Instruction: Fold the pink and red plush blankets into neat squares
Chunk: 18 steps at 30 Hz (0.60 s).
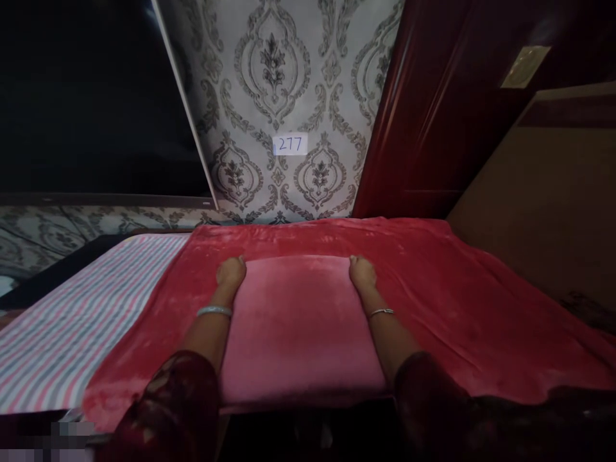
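Note:
A folded pink cloth, perhaps a towel or small blanket, lies flat in front of me on a red plush blanket. My left hand is closed at the cloth's far left corner, its fingers curled around the edge. At the far right corner my right hand grips in the same way. Both forearms run along the cloth's sides. The fingertips are partly hidden by the backs of the hands.
A striped cloth covers the surface on the left. Behind it stands a large dark screen. Patterned wallpaper with a paper label reading 277 faces me. A dark red wooden panel and a brown board stand on the right.

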{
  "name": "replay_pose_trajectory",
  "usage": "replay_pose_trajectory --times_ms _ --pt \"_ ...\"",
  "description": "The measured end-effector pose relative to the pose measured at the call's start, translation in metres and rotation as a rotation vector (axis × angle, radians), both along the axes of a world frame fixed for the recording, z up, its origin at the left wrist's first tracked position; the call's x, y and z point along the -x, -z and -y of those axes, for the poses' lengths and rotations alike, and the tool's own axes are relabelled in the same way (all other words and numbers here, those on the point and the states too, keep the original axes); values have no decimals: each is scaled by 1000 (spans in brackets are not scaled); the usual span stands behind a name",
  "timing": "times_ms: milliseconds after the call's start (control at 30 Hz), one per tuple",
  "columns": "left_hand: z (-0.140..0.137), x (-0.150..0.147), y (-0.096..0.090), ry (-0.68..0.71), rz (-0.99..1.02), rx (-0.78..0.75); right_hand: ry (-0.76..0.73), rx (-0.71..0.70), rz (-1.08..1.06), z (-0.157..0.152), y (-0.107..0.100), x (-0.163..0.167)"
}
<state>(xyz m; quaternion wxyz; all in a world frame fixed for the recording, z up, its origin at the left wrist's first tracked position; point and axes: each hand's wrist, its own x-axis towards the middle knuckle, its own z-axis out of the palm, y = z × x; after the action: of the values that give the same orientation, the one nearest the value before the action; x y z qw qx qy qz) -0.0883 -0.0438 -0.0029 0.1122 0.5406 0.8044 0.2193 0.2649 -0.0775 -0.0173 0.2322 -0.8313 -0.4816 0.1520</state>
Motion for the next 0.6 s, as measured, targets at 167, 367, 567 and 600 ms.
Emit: replay_pose_trajectory --times_ms 167,367,567,600 --pt "10 9 4 -46 -56 3 54 -24 13 4 3 -4" --pt "9 9 2 14 -3 18 35 -32 -18 6 1 -2" --pt "6 10 -4 73 144 -19 8 -55 -89 6 -4 -2" --pt "6 12 -8 97 181 -38 -4 -61 -107 5 -6 -3"
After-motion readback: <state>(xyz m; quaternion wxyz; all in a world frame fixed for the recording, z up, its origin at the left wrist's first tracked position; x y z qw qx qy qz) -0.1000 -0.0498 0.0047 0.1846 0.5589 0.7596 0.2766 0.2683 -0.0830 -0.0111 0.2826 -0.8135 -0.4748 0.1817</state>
